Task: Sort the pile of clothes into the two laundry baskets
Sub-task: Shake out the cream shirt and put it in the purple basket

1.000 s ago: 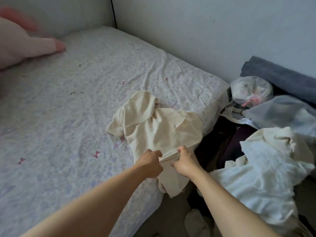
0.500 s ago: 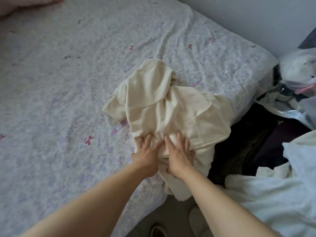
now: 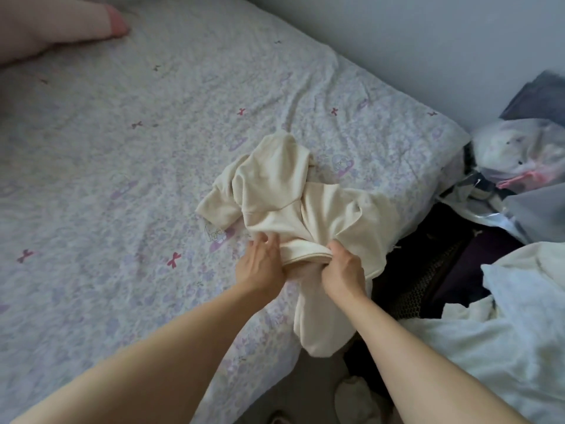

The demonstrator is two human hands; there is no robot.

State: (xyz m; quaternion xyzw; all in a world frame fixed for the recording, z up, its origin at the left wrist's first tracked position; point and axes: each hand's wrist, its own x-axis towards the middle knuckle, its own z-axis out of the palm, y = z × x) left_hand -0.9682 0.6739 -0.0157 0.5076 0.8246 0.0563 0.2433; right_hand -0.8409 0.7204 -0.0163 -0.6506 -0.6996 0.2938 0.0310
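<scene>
Honestly, a good deal here is hard to read. The two laundry baskets cannot be picked out with any certainty: to the right of the bed (image 3: 122, 179) sits a dark mesh-sided container (image 3: 428, 286), its rim mostly buried, and whether it is one of the baskets I cannot tell. White clothes (image 3: 504, 332) spill over its near side and run off the right edge of the view. Behind it a clear plastic bag (image 3: 526, 151) with a pink tie holds something pale and blurred, and a dark grey roll (image 3: 538, 96) above that is cut off by the frame. At the top left corner a pink shape (image 3: 61, 22) lies on the bed, only partly in view; what it is I cannot say.

What is plain: one cream garment (image 3: 293, 203) lies crumpled at the bed's right edge, its lower part hanging down off the mattress toward the floor. Two bare arms reach to it. The left hand (image 3: 260, 267) pinches the folded hem, fingers tucked under the cloth so their tips are hidden. The right hand (image 3: 342, 267) is curled round the same hem just beside it, thumb on top, fingers out of sight beneath. On the floor below, one pale crumpled item (image 3: 357, 399) shows, half covered by the right forearm.
</scene>
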